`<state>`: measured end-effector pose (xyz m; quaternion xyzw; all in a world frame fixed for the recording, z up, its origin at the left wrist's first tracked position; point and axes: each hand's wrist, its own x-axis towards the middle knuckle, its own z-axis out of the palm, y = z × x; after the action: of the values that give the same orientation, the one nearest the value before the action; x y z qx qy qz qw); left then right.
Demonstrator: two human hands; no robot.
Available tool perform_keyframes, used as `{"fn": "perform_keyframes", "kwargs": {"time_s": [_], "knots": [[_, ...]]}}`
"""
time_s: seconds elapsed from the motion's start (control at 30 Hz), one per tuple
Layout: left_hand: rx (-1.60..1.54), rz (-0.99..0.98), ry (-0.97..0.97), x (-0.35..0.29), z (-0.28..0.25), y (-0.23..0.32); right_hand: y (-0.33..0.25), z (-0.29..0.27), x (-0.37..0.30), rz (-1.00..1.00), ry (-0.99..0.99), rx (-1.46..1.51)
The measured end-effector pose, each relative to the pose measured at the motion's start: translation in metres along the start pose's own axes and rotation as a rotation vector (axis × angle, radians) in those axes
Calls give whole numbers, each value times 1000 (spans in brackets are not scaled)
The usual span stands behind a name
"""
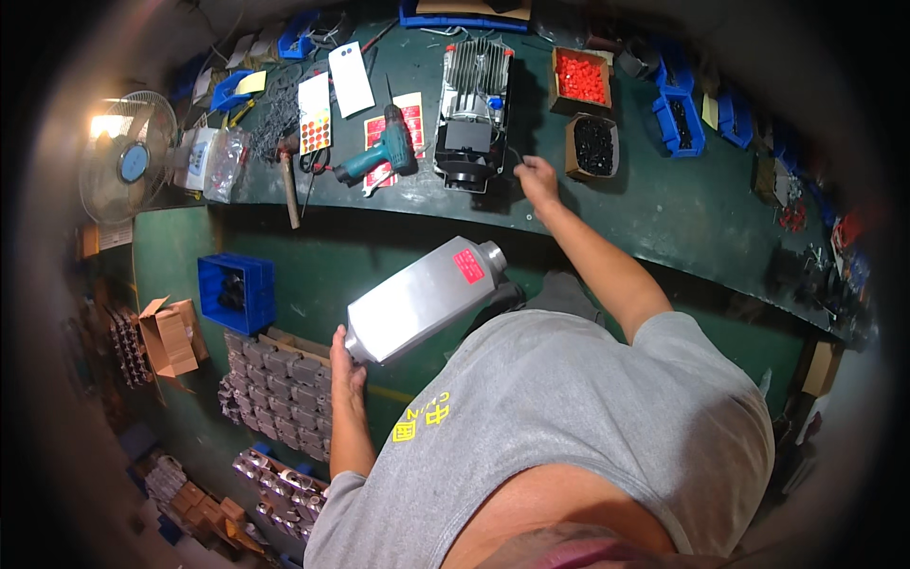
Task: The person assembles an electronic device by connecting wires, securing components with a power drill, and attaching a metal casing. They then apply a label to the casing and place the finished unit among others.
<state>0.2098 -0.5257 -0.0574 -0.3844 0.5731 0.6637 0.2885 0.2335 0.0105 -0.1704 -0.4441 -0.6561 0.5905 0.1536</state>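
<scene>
My left hand (348, 363) grips the narrow lower-left neck of a silver metal casing (417, 299). The casing is held tilted in front of the bench, with a red label near its upper-right end and a round pipe neck there. Over the bench, my right hand (538, 182) has its fingers closed; whatever may be between them is too small to make out. Just left of that hand lies a finned metal heater-like unit (471, 119) with a black round end facing me. A thin dark wire shows between the unit and my fingers.
A teal power drill (379, 156), a hammer (289, 185) and papers lie left of the unit. Boxes of red caps (581, 78) and black parts (594, 147) stand right of it. A fan (133, 161) is far left. Below are a blue crate (237, 292) and stacked grey castings (280, 389).
</scene>
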Motion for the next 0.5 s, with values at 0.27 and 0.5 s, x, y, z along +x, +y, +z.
{"fn": "perform_keyframes", "kwargs": {"time_s": [0.27,0.5], "knots": [[29,20,-55,10,11,-2,-66,-16,45,254,-338,30],[34,-2,-53,8,17,-3,-78,-13,61,378,-376,-33]]}}
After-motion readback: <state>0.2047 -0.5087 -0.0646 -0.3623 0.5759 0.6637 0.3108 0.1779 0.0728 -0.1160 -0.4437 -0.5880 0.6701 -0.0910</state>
